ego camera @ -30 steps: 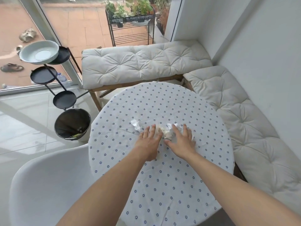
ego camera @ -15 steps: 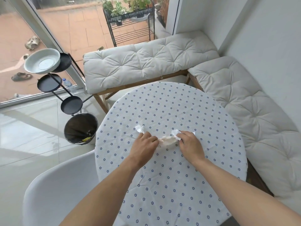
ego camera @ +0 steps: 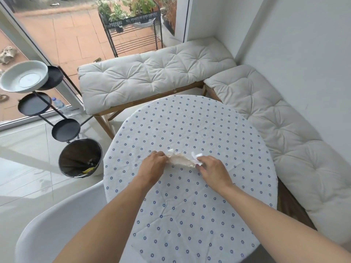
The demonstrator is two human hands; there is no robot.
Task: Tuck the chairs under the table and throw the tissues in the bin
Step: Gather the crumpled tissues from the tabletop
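Crumpled white and beige tissues [ego camera: 181, 159] lie bunched at the middle of the round table [ego camera: 190, 130], which wears a white cloth with small blue flowers. My left hand [ego camera: 152, 165] is closed on the left end of the bunch. At the right end, my right hand [ego camera: 212, 168] pinches the tissues too. A dark round bin [ego camera: 79, 158] stands on the floor just left of the table, with a bit of rubbish in its bottom. The back of a white plastic chair [ego camera: 57, 221] shows at the lower left, beside the table edge.
Two cushioned benches [ego camera: 152, 73] form a corner behind and to the right of the table. A black tiered stand [ego camera: 64, 128] with round trays and a white bowl [ego camera: 23, 76] rises left of the bin. A glass door opens onto a tiled patio.
Both hands went from flat over the tissues to closed around them, gathering the pieces into one bunch. The camera view has shifted to the right.
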